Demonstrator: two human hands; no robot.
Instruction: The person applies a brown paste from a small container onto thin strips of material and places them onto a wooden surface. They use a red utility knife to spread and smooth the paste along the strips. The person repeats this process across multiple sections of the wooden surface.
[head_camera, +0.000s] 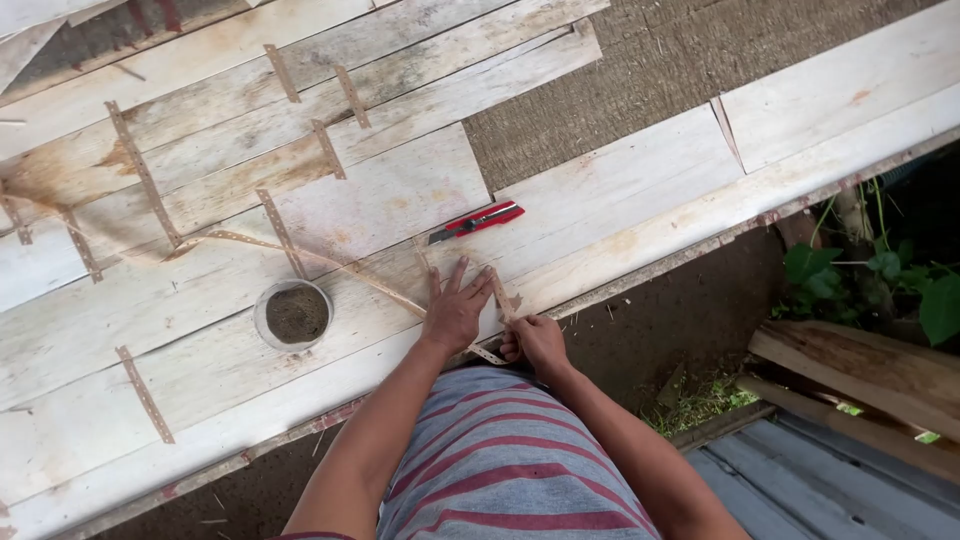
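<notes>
My left hand (455, 310) lies flat, fingers spread, on pale wood veneer sheets (620, 195), pressing down a brown perforated tape strip (500, 295). My right hand (535, 340) pinches the near end of that strip at the sheet's front edge. A long loose length of the same tape (300, 255) runs away to the left. A red and black utility knife (478, 221) lies just beyond my fingers.
A small round tub (292, 314) with dark contents stands left of my hands. Several taped seams (145, 395) cross the veneer. Woven matting (640, 60) shows at the back. Planks (860, 370), plants and metal sheeting lie at the lower right.
</notes>
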